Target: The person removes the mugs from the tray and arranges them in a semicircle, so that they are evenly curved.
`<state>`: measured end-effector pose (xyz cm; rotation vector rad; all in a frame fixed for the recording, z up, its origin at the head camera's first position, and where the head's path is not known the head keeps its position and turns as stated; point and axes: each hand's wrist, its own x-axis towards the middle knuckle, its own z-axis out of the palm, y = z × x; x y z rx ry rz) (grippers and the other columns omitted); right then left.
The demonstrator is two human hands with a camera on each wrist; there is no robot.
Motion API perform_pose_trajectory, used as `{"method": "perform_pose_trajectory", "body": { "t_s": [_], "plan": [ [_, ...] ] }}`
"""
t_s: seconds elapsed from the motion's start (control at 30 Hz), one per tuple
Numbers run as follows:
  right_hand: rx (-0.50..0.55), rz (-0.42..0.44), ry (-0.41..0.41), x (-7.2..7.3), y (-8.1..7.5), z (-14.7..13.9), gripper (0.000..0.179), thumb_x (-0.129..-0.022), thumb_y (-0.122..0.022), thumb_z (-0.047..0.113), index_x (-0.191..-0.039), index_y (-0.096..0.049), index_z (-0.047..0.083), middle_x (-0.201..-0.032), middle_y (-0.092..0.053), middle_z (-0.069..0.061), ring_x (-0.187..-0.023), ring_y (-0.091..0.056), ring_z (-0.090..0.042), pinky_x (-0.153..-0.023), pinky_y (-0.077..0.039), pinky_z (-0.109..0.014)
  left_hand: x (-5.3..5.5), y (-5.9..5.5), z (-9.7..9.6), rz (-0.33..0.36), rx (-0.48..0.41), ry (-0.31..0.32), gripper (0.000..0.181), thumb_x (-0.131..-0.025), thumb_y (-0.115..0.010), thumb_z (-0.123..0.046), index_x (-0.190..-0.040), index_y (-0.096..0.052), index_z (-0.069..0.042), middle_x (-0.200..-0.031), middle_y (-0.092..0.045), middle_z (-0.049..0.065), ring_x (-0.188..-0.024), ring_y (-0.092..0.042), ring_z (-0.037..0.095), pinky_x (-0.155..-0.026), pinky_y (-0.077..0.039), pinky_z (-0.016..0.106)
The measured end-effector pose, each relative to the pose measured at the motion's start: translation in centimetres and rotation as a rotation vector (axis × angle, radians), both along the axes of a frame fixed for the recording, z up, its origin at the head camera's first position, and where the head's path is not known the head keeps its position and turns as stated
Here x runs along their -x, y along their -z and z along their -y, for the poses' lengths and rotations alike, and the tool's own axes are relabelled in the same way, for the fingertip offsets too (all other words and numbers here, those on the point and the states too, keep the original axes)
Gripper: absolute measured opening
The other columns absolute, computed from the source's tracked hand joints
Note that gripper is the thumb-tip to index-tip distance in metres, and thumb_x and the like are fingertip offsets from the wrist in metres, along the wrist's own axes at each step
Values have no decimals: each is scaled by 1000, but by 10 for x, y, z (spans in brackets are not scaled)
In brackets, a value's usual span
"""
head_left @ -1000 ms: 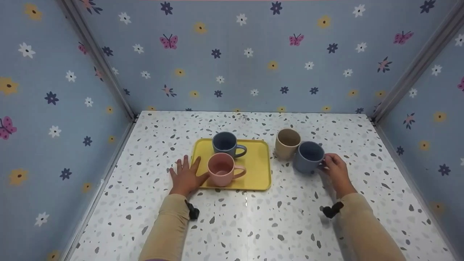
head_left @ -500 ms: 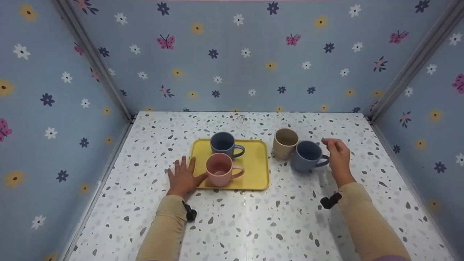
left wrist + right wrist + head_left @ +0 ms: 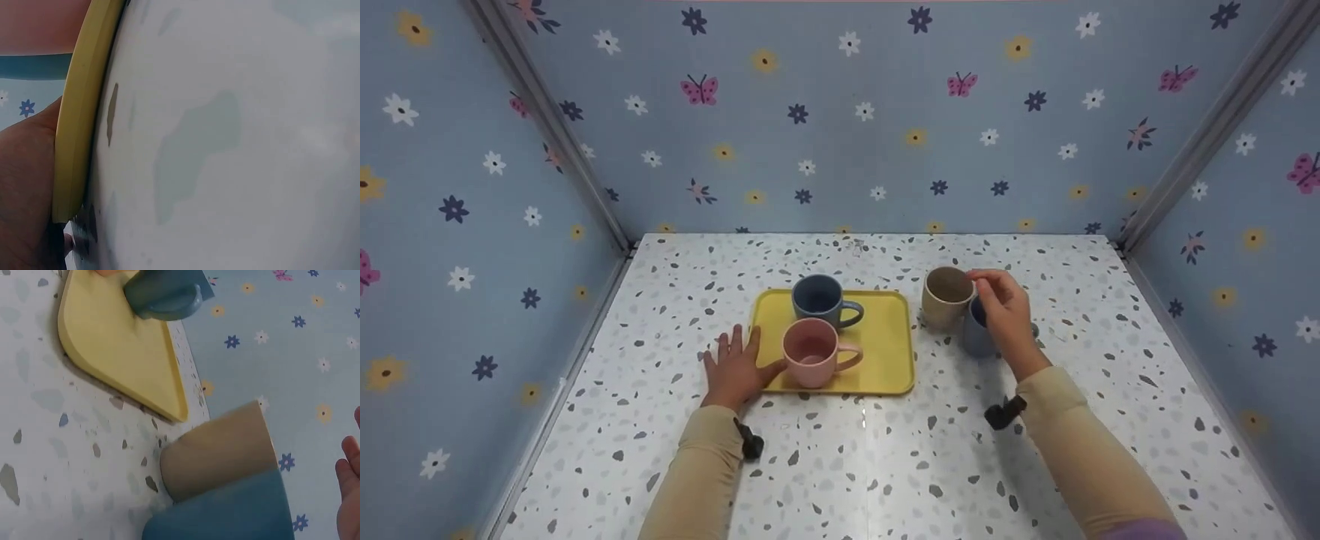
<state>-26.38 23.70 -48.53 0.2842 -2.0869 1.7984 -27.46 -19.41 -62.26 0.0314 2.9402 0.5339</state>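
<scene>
My left hand (image 3: 737, 375) lies with fingers spread at the left edge of the yellow tray (image 3: 889, 345), its thumb close to the pink mug (image 3: 810, 360). In the left wrist view that hand (image 3: 25, 174) touches the tray's rim (image 3: 84, 112). Behind the pink mug, a blue mug (image 3: 817, 300) also stands on the tray. My right hand (image 3: 1011, 319) hovers above the second blue mug (image 3: 979, 337), hiding much of it. Its fingertips are near the rim of the beige cup (image 3: 943, 307). The right wrist view shows a gap between fingers (image 3: 350, 455) and beige cup (image 3: 219, 455).
The beige cup and second blue mug stand side by side, right of the tray, on a white speckled table (image 3: 825, 465). Flower-patterned panels (image 3: 840, 112) enclose the back and both sides.
My right hand has let go of the second blue mug's handle, risen and moved left over that mug toward the beige cup. The left hand stays at the tray.
</scene>
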Motion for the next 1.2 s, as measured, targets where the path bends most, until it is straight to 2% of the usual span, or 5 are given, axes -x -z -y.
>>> {"method": "perform_pose_trajectory", "body": {
  "t_s": [0.17,0.4,0.6,0.87,1.2],
  "plan": [
    [-10,25,-105,1,1,28,27,-104,-55,5,-123,-58,-14,-125,-61,-30,-116,-60,-14,-102,-46,-24,0,1,-1,3,8,-4,111,-84,-36,-89,-164,-13,-16,-168,0,22,-152,4,48,-115,7,72],
    [49,29,-209,6,22,59,26,-102,-55,-1,-123,-56,-17,-123,-62,-32,-118,-59,-39,-97,-49,-25,-2,2,-2,-6,-13,3,109,-85,-37,-88,-164,-14,-16,-168,0,22,-152,4,48,-114,9,72],
    [89,79,-232,17,59,78,25,-101,-60,3,-122,-60,-11,-124,-64,-26,-115,-62,-22,-98,-49,-26,-3,2,-1,-16,-12,5,108,-86,-39,-87,-164,-14,-15,-168,0,23,-152,4,48,-114,8,72],
    [101,162,-268,14,89,101,23,-101,-62,10,-118,-64,-6,-119,-67,-19,-115,-63,-23,-102,-50,-32,1,7,-1,-21,-1,6,111,-84,-37,-88,-164,-14,-15,-168,-1,24,-152,3,49,-114,7,73],
    [87,252,-311,3,111,124,29,-100,-64,14,-123,-64,-6,-124,-67,-18,-120,-61,-24,-107,-47,-35,6,13,3,7,-23,13,112,-83,-35,-90,-164,-10,-18,-168,5,22,-152,10,47,-113,13,71]
  ]
}}
